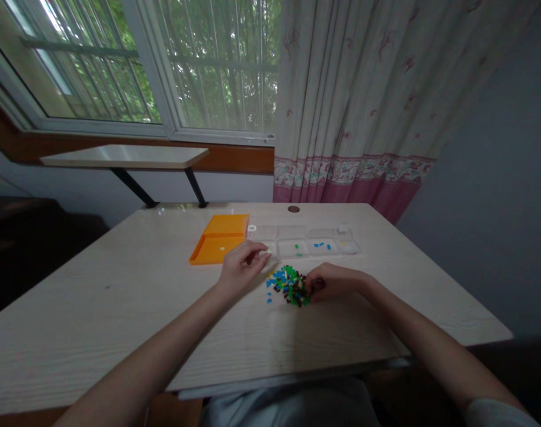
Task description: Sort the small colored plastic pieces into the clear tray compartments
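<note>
A heap of small coloured pieces [289,285], blue, green, yellow and dark, lies mid-table. My right hand [331,281] rests at the heap's right edge with its fingers curled onto the pieces. My left hand [242,264] hovers just left of the heap, fingers pinched together over the near left corner of a clear compartment tray [306,242]; whatever it pinches is too small to make out. The tray holds a few green and blue pieces in separate compartments.
An orange tray [220,238] lies left of the clear tray. The pale wooden table [119,308] has a round cable hole [293,209] at the back. Behind stand a small shelf [123,156], a window and a curtain [363,107].
</note>
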`<state>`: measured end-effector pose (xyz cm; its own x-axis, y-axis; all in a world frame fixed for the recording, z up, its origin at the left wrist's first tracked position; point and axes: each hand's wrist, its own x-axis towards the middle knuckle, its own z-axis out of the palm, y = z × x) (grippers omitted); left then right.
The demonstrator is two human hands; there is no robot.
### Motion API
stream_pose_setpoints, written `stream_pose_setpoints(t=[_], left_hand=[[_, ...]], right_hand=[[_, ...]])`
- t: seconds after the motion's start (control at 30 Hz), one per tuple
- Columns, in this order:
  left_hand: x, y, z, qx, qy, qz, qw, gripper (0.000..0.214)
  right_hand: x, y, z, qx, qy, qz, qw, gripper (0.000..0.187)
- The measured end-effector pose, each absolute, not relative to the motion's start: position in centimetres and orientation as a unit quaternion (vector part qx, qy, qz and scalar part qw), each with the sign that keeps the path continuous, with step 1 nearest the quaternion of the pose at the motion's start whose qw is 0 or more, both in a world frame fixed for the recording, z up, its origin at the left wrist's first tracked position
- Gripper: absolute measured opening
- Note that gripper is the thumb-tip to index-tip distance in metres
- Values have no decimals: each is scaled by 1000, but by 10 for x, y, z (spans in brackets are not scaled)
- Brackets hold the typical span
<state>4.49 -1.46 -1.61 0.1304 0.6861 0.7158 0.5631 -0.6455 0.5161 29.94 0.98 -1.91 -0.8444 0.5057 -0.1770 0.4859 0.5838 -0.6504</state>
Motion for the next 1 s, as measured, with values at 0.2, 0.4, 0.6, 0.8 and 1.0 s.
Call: stream_pose_setpoints(t=[0.2,0.4,0.6,0.8,1.0], left_hand=[[27,2,-8,773,445,446,69,19],[-45,39,0,776,572,260,-45,27],[-80,53,-10,751,654,74,-46,33],[-76,53,-16,737,673,27,-54,34],[-78,53,-14,725,682,23,-94,32]], right_hand=[[301,10,-20,-269,-890,367,12,15],[301,12,-23,-269,-895,355,18,12],[301,13,-25,-265,-901,344,21,13],[300,14,-23,-257,-910,322,34,14],[304,16,-22,-262,-885,379,61,16]])
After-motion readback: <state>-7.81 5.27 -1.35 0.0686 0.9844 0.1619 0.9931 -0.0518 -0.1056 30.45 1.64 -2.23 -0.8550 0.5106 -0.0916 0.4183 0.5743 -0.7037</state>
